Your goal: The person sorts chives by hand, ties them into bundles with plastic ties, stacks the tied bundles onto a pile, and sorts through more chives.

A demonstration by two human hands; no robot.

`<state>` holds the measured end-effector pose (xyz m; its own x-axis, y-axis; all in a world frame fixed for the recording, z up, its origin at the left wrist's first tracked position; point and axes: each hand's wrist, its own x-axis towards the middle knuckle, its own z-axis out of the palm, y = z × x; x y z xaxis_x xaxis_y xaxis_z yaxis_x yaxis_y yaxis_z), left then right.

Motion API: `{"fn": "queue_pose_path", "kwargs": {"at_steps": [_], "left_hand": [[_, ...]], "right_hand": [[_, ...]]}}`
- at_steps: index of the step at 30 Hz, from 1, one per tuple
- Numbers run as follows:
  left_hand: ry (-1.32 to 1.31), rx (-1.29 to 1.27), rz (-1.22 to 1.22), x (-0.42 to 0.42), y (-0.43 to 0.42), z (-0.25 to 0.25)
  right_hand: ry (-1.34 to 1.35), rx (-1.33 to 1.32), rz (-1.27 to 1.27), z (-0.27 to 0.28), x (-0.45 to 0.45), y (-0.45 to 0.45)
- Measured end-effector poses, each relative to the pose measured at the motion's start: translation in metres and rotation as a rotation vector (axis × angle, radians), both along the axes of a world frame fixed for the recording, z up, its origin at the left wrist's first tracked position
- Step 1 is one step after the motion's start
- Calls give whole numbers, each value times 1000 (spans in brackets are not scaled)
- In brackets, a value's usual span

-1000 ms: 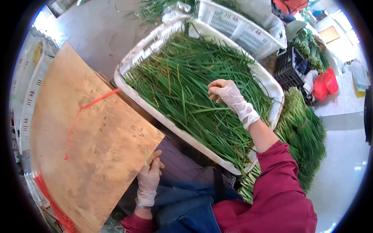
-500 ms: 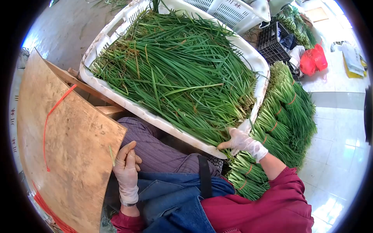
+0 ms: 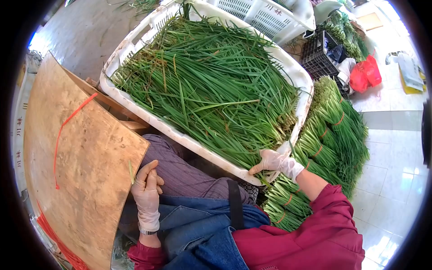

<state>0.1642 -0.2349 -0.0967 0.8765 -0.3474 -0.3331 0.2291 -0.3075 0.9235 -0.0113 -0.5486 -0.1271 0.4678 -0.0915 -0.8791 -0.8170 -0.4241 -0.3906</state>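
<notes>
A white plastic crate [image 3: 204,157] piled with long green garlic chives [image 3: 216,85] stands in front of me. My right hand [image 3: 275,163], in a thin whitish glove, is at the crate's near right corner. Its thumb and fingers close around chives lying there, and part of the fingers is hidden. My left hand [image 3: 147,189], gloved too, is raised beside the edge of a wooden board [image 3: 85,153]. Its fingers are curled in, with nothing visible in them. A small pale leaf scrap [image 3: 131,172] lies on the board near its fingertips.
Bundles of chives tied with orange bands [image 3: 321,135] lie on the tiled floor right of the crate. Behind are another white crate [image 3: 265,20], a black crate [image 3: 317,56] and a red plastic bag [image 3: 365,74]. Red ties [image 3: 58,243] hang at the lower left.
The view has shifted slightly, so the crate and board appear a little lower and further right. My right hand sits slightly further left at the corner; my left hand stays curled.
</notes>
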Motion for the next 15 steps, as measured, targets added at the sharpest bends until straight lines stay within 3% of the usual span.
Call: {"fn": "queue_pose_path", "kwargs": {"at_steps": [2,9,15], "left_hand": [[-4,6,5,0,0,0],[24,6,26,0,0,0],[-16,15,8,-2,0,1]], "right_hand": [[70,31,-1,10,9,1],[-165,27,-87,-31,-15,-5],[-21,-106,25,-21,0,9]]}}
